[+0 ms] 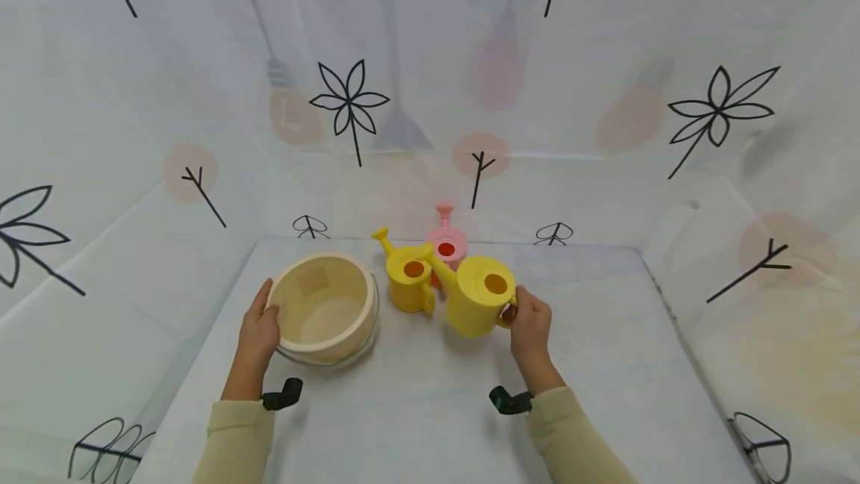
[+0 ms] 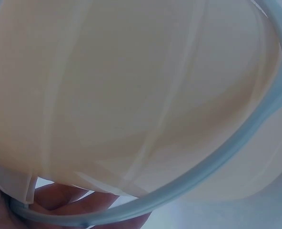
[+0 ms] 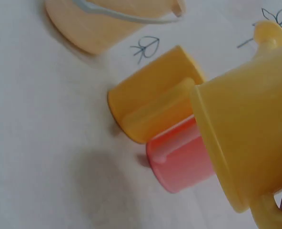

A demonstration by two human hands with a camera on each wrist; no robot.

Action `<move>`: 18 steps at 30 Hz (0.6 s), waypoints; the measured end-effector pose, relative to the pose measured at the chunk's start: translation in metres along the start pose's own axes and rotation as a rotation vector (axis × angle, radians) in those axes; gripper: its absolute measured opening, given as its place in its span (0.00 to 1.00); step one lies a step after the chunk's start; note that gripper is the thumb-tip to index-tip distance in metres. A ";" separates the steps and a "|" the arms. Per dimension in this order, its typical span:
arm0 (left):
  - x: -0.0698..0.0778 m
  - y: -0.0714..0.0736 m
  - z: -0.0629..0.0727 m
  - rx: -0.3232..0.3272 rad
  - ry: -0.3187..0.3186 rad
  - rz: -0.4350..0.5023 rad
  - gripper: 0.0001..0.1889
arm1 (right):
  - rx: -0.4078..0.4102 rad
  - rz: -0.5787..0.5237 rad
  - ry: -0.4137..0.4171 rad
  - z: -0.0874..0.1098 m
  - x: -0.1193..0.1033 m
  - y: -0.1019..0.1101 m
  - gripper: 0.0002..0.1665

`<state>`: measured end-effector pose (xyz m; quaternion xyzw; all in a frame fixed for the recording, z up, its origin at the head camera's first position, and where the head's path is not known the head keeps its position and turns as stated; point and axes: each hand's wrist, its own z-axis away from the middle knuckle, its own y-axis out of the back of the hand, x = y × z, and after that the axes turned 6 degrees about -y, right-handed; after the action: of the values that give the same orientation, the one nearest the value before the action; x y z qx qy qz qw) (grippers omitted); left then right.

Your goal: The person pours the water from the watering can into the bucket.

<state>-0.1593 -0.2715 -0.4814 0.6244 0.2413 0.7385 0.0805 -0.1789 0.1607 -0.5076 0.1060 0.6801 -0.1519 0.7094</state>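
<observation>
Left of centre in the head view, the cream bucket (image 1: 322, 301) opens upward, its left rim gripped by the left hand (image 1: 260, 326). Right of it, the right hand (image 1: 531, 320) curls its fingers round the handle of a yellow watering can (image 1: 473, 314), whose long axis runs from lower-right handle to upper-left spout; beyond, a second yellow can (image 1: 403, 291) points upper left, the pink can (image 1: 453, 236) up-frame.
</observation>
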 end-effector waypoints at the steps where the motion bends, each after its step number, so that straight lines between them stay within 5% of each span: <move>1: 0.000 0.000 0.000 0.002 0.001 0.001 0.30 | 0.009 -0.003 0.000 -0.001 0.001 0.002 0.34; 18: 0.001 -0.001 0.001 0.007 0.008 -0.004 0.29 | 0.074 -0.033 -0.075 -0.010 0.017 0.019 0.36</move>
<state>-0.1587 -0.2704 -0.4810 0.6213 0.2454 0.7399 0.0788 -0.1811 0.1811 -0.5261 0.1151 0.6484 -0.1923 0.7276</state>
